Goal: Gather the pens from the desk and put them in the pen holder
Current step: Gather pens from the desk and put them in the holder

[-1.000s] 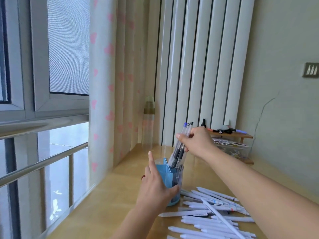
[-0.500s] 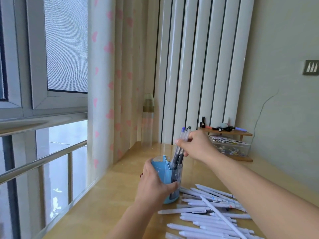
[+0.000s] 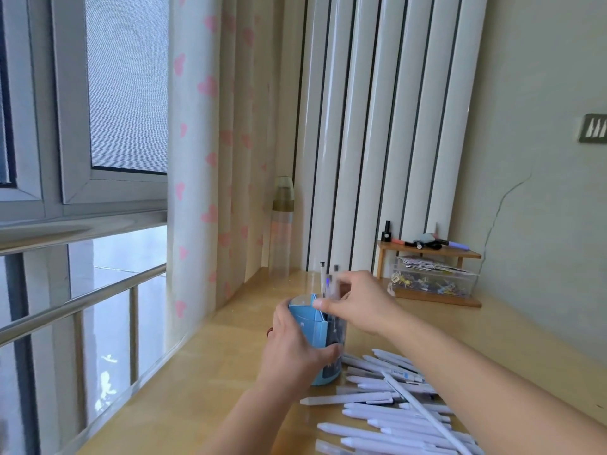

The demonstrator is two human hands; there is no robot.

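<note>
Down at the near edge of the desk (image 3: 210,366) lie lots of white pens (image 3: 391,418) in a loose pile, just to the right of the pen holder (image 3: 315,323). One of them has a small blue label, but the writing is too tiny to read.

The left hand (image 3: 292,343) is wrapped around the blue pen holder from the left side, thumb across the front, gripping it. The holder stands upright on the desk.

The right hand (image 3: 358,303) reaches over the top of the holder with its arm stretched in from the right. Its fingers are spread loose, and it is blurry, so I cannot tell if it is pinching anything. A few pens in the holder (image 3: 328,284) stick up just beside those fingers.

Farther back, a clear box (image 3: 433,280) sits under a little wooden shelf (image 3: 430,252) by the wall. A tall bottle (image 3: 282,231) stands by the curtain (image 3: 203,159).
</note>
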